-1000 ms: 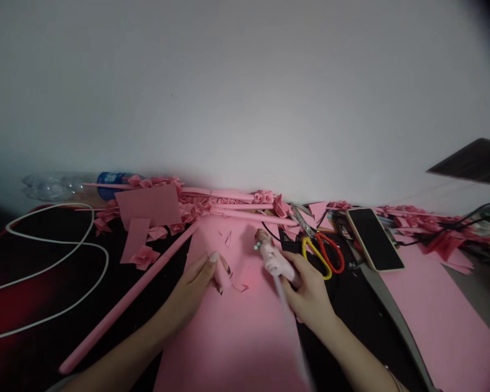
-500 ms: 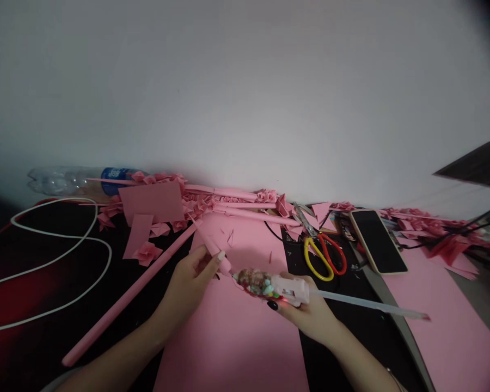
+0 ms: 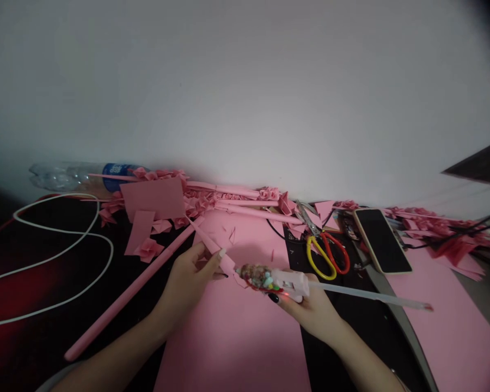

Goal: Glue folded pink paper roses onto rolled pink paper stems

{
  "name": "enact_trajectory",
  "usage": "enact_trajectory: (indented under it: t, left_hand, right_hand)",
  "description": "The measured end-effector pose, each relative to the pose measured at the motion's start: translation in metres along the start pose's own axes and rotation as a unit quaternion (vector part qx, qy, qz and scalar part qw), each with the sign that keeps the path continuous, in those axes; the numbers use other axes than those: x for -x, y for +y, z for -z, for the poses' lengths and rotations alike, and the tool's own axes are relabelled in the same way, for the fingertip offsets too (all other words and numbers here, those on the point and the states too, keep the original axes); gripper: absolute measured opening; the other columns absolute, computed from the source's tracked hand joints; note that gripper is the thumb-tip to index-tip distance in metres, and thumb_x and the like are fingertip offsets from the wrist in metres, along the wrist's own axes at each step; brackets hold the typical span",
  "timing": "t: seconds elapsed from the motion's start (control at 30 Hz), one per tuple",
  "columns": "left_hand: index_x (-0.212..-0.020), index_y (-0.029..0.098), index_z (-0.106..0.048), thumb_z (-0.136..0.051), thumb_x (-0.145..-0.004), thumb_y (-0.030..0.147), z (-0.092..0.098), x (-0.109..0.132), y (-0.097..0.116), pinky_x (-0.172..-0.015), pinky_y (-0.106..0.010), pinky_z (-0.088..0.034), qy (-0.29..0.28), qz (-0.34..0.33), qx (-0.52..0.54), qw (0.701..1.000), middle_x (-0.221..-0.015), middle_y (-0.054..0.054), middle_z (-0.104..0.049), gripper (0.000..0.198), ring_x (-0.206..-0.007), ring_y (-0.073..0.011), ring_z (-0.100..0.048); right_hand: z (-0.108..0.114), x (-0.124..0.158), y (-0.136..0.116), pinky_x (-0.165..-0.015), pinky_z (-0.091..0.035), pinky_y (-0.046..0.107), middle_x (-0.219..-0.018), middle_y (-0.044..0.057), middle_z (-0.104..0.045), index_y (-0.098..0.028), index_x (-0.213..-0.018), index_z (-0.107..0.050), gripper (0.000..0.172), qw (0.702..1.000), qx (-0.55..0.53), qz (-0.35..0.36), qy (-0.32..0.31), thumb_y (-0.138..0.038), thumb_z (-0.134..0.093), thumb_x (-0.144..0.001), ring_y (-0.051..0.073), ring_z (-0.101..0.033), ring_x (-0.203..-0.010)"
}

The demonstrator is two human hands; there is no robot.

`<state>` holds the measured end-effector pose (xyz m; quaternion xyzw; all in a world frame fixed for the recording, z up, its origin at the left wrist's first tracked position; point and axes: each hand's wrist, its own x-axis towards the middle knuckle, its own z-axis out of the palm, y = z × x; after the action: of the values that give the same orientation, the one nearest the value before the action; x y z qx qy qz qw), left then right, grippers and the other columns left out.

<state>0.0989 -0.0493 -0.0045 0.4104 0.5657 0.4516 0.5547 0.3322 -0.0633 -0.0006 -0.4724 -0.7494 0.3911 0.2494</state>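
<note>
My left hand (image 3: 194, 275) pinches a small pink paper cone (image 3: 210, 242) between thumb and fingers, its thin tip pointing up and left. My right hand (image 3: 310, 307) is wrapped round a hot glue gun (image 3: 280, 283), with a clear glue stick (image 3: 371, 296) jutting from its back end and a small red light glowing. The decorated front of the gun points left, with its nozzle right by the wide end of the cone. Below both hands lies a large pink paper sheet (image 3: 237, 343). A long rolled pink paper tube (image 3: 134, 294) rests left of my left hand.
Yellow-and-red scissors (image 3: 326, 256) and a phone (image 3: 384, 242) lie to the right. Pink paper flowers (image 3: 198, 204) and rolled stems run along the wall. A plastic bottle (image 3: 65, 177) lies back left, above a white cable (image 3: 106, 239). More pink paper (image 3: 449, 310) lies right.
The cone has turned slightly in my left hand, and a loose paper flap now shows at its wide end. The glue gun stays close to it. The whole view has shifted a little.
</note>
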Motion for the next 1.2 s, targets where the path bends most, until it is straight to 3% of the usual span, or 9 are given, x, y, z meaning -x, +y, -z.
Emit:
enact_trajectory:
  t: [0.3,0.43,0.6,0.83,1.03,1.2]
  left_hand:
    - [-0.077,0.016,-0.060,-0.063,-0.079,0.036,0.0005,-0.0016,-0.0007,-0.057,-0.021,-0.055,0.000,-0.001,-0.006,1.000,-0.070,0.000,-0.064,0.021,-0.063,-0.0131,-0.064]
    - [-0.076,0.016,-0.060,-0.063,-0.078,0.036,0.0006,-0.0002,0.0000,-0.057,-0.022,-0.055,0.004,-0.003,-0.008,1.000,-0.070,-0.001,-0.065,0.021,-0.065,-0.0151,-0.065]
    - [-0.075,0.016,-0.060,-0.063,-0.077,0.038,0.0006,-0.0005,0.0021,-0.057,-0.024,-0.055,0.009,-0.006,-0.015,1.000,-0.069,-0.001,-0.065,0.022,-0.065,-0.0164,-0.066]
    - [-0.077,0.016,-0.060,-0.064,-0.078,0.037,0.0018,0.0006,0.0004,-0.059,-0.022,-0.056,0.012,-0.003,-0.009,1.000,-0.068,0.001,-0.063,0.022,-0.066,-0.0145,-0.065]
    - [-0.079,0.016,-0.061,-0.064,-0.078,0.036,0.0018,-0.0012,-0.0019,-0.061,-0.025,-0.058,0.013,0.005,-0.010,1.000,-0.071,0.000,-0.065,0.021,-0.066,-0.0150,-0.066]
    - [-0.077,0.016,-0.060,-0.065,-0.077,0.038,0.0016,-0.0018,-0.0013,-0.061,-0.024,-0.057,0.007,0.009,0.003,1.000,-0.071,0.000,-0.064,0.022,-0.067,-0.0147,-0.066]
  right_hand:
    - [0.0018,-0.0003,-0.0038,-0.064,-0.046,0.028,-0.061,0.001,-0.054,-0.017,-0.072,-0.059,0.021,1.000,0.016,0.008,0.001,-0.033,-0.051,-0.085,0.016,-0.052,-0.059]
    - [0.0012,-0.0005,-0.0059,-0.055,-0.042,0.024,-0.065,0.001,-0.056,-0.016,-0.082,-0.061,0.020,1.000,-0.004,-0.003,-0.005,-0.032,-0.050,-0.086,0.014,-0.049,-0.058]
    - [0.0009,0.0004,-0.0054,-0.044,-0.033,0.020,-0.060,-0.001,-0.048,-0.016,-0.077,-0.060,0.020,1.000,-0.005,-0.016,-0.002,-0.032,-0.050,-0.085,0.010,-0.039,-0.050]
    - [0.0009,0.0004,-0.0048,-0.045,-0.035,0.021,-0.060,-0.001,-0.050,-0.016,-0.089,-0.064,0.023,1.000,-0.007,-0.009,0.002,-0.034,-0.049,-0.087,0.011,-0.040,-0.050]
    - [0.0018,-0.0005,-0.0064,-0.050,-0.040,0.023,-0.062,0.001,-0.054,-0.015,-0.082,-0.063,0.024,1.000,0.008,0.007,0.007,-0.034,-0.048,-0.087,0.012,-0.046,-0.054]
    - [0.0006,0.0000,-0.0043,-0.046,-0.037,0.021,-0.059,-0.001,-0.051,-0.015,-0.086,-0.065,0.024,1.000,-0.025,-0.012,0.007,-0.034,-0.051,-0.087,0.011,-0.042,-0.051]
